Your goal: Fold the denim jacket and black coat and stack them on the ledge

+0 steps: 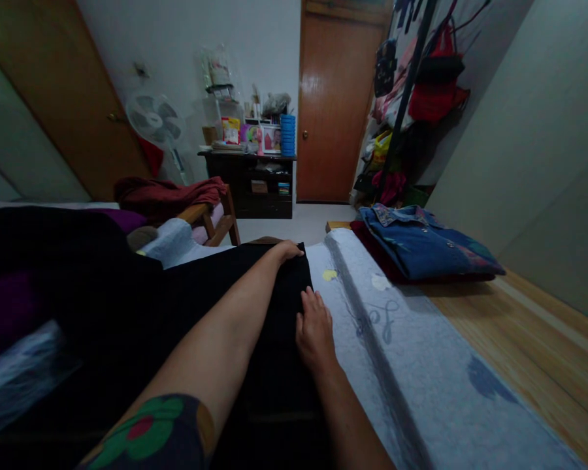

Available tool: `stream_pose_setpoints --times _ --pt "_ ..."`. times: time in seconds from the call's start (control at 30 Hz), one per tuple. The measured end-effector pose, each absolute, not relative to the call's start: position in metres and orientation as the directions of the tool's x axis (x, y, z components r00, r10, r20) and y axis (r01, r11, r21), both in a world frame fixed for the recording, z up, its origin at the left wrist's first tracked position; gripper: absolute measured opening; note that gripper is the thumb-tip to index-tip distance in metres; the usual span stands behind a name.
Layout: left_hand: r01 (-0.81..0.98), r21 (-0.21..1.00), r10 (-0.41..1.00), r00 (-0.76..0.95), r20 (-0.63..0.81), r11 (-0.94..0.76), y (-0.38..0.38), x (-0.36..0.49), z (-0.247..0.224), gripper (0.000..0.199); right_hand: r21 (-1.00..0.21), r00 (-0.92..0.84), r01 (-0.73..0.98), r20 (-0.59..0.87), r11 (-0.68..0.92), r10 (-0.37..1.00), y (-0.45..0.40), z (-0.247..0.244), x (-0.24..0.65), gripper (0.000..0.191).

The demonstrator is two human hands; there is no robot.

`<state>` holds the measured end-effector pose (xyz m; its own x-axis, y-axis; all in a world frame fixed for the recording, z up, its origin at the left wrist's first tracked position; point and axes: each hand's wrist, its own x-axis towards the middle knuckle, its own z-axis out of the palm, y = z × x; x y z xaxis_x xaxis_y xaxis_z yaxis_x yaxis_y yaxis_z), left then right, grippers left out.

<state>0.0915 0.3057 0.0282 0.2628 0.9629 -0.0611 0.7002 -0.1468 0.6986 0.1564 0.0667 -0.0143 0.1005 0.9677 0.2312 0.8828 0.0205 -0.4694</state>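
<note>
A dark black garment [196, 287], its exact kind unclear, lies spread over the bed in front of me. My left hand [289, 250] reaches across it to the far right corner, its fingers closed on the cloth at the edge. Closer to me, my right hand [316, 326] rests with fingers stretched out along the garment's right edge, partly over the pale bedsheet [411, 365]. Nothing is held in the right hand. The near part of the black cloth is too dark to make out.
A folded denim shirt [421, 241] lies on dark red cloth at the right, beside the wooden bed edge [509, 313]. Reddish cloth [166, 196] hangs over a wooden rail at the left. Beyond stand a fan [157, 121], a dark cabinet [245, 186] and a door [338, 104].
</note>
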Motion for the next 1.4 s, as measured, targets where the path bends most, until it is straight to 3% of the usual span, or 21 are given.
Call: stream_pose_setpoints --times 0.27,0.47,0.6,0.7,0.87,1.03,1.4 --pt "0.77 0.567 0.954 0.278 0.114 -0.292 0.293 0.096 0.017 0.026 -0.436 0.06 0.9 0.108 -0.007 0.992 0.059 -0.009 0.153 0.049" --pt "0.86 0.438 0.959 0.182 0.218 -0.263 0.279 0.104 0.02 0.032 -0.431 0.068 0.902 0.109 -0.015 0.992 0.059 -0.009 0.153 0.051" --pt "0.91 0.258 0.924 0.245 0.293 -0.324 0.268 0.099 0.036 0.039 -0.437 0.075 0.899 0.095 -0.026 0.993 0.059 -0.009 0.153 0.052" --pt "0.88 0.128 0.878 0.424 0.223 -0.458 0.258 0.091 0.046 0.035 -0.436 0.078 0.9 0.093 -0.03 0.993 0.059 -0.009 0.152 0.053" --pt "0.761 0.124 0.769 0.639 0.024 -0.636 0.241 0.082 0.036 0.037 -0.416 0.075 0.909 0.074 -0.038 0.994 0.058 -0.005 0.151 0.053" --pt "0.743 0.102 0.739 0.669 -0.079 -0.662 0.24 0.08 0.008 0.068 -0.391 0.073 0.919 0.066 -0.042 0.995 0.056 -0.002 0.151 0.053" --pt "0.748 0.06 0.746 0.664 -0.054 -0.661 0.249 0.084 -0.002 0.067 -0.368 0.085 0.927 0.036 -0.066 0.996 0.055 -0.002 0.148 0.056"
